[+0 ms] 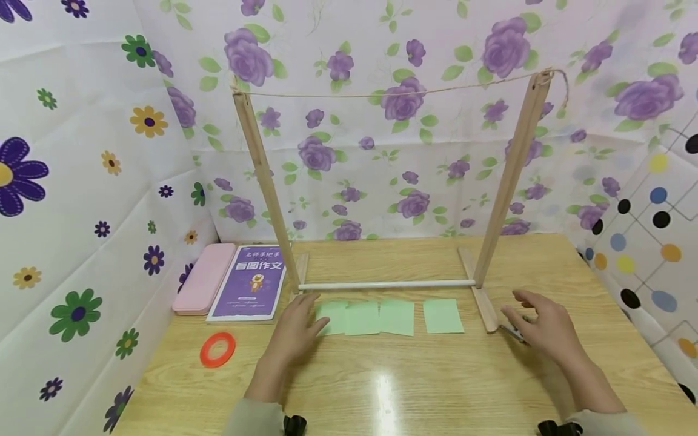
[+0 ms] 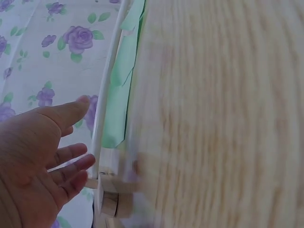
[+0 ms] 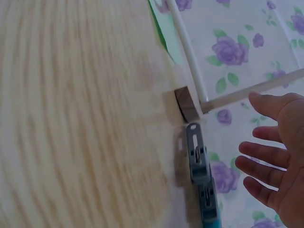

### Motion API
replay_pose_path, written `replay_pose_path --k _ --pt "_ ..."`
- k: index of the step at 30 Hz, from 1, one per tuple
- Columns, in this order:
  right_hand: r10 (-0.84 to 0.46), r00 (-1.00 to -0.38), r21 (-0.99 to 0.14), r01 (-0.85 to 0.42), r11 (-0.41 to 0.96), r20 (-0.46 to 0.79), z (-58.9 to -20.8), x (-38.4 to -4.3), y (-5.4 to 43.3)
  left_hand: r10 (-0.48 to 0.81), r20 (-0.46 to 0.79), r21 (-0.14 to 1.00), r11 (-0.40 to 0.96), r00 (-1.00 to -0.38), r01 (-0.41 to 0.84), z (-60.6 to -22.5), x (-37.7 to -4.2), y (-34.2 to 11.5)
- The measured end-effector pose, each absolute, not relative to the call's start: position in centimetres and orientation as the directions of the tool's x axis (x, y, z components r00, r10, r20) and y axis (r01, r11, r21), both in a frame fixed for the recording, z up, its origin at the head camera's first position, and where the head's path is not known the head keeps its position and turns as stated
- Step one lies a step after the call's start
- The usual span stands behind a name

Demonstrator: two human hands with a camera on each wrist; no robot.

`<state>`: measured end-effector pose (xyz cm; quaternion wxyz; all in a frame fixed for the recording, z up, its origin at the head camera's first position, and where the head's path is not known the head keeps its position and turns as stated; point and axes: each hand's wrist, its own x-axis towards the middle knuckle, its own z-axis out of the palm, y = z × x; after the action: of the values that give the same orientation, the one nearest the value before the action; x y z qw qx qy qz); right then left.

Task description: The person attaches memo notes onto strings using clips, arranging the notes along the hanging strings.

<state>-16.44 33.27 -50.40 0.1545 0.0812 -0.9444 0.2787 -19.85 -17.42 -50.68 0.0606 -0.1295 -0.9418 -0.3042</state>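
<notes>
My left hand (image 1: 294,330) is near the foot of the left post, its fingers relaxed and holding nothing; its thumb tip overlaps the leftmost green sticky note (image 1: 331,319) in the head view. In the left wrist view that hand (image 2: 42,161) has its fingers spread beside the white rod (image 2: 105,80). Over at the right post, my right hand (image 1: 548,330) hovers with loosely bent fingers, partly hiding grey clothespins (image 1: 512,332). The right wrist view shows a grey clothespin (image 3: 196,154) lined up with others, apart from the empty right hand (image 3: 280,152).
A wooden frame with a left post (image 1: 267,188), a right post (image 1: 512,175) and a string (image 1: 382,95) across its top stands on the table (image 1: 338,387). More sticky notes (image 1: 443,316) lie before it. Leftward are a purple book (image 1: 251,306), pink case (image 1: 204,278) and red tape roll (image 1: 205,354).
</notes>
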Motion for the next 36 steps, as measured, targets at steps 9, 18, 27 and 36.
replay_pose_path --k 9,18,27,36 --pt "-0.138 -0.983 -0.48 -0.179 0.859 0.12 -52.0 -17.0 34.2 0.223 0.153 0.555 0.786 -0.963 0.271 -51.2 -20.5 -17.6" --pt "-0.149 -0.98 -0.471 -0.193 0.861 0.129 -52.6 -17.4 34.6 0.242 0.097 0.567 0.784 -0.966 0.253 -51.6 -20.5 -17.7" --pt "-0.168 -0.977 -0.447 -0.21 0.87 0.131 -53.0 -17.8 34.6 0.252 0.097 0.554 0.79 -0.963 0.263 -51.7 -20.8 -18.1" --pt "-0.151 -0.978 -0.473 -0.203 0.858 0.146 -53.0 -17.8 34.2 0.226 0.085 0.543 0.806 -0.971 0.235 -51.7 -20.8 -18.4"
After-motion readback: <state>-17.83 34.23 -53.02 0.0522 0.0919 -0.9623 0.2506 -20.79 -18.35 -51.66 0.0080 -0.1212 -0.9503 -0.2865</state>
